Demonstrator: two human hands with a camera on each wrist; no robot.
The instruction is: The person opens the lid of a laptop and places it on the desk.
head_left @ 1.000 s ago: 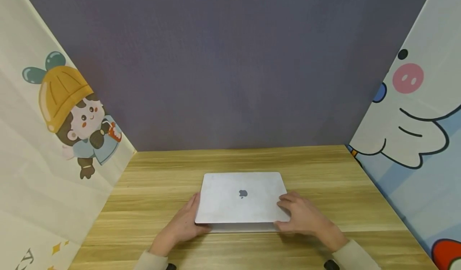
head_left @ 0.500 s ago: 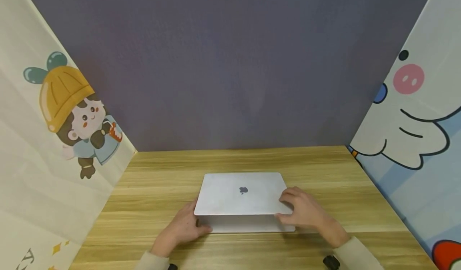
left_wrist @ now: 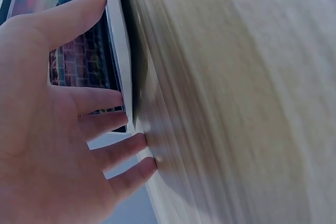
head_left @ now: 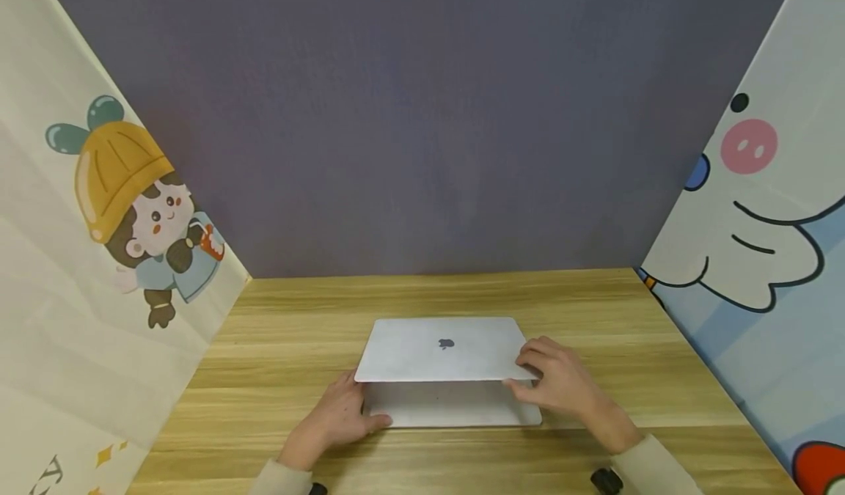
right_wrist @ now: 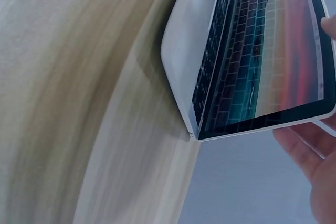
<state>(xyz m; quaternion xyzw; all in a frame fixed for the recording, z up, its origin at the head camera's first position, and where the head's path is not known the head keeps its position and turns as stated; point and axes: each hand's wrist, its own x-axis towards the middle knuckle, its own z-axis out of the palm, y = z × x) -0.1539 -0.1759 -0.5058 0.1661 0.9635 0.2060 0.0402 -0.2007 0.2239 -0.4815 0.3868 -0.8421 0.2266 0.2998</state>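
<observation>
A silver laptop (head_left: 409, 356) stands on the table in the head view, its lid tilted part way up with the logo on top. Below the lid's raised front edge, the bare front of the base (head_left: 449, 411) shows. My left hand (head_left: 339, 411) rests at the base's front left corner, thumb on the front edge, the other fingers fairly straight along the side. My right hand (head_left: 561, 381) pinches the lid's front right corner between thumb and fingers. In the right wrist view the lit screen (right_wrist: 294, 61) faces the keyboard and mirrors its keys.
The wood-grain table (head_left: 297, 312) reaches back to a dark grey panel (head_left: 422, 128). Cartoon-printed sheets stand at the left (head_left: 59, 260) and right (head_left: 779, 348). Dark bands sit at both wrists, beside light sleeves.
My right hand has raised the front of the laptop lid, widening the gap above the base. My left hand has stayed almost still at the base's corner.
</observation>
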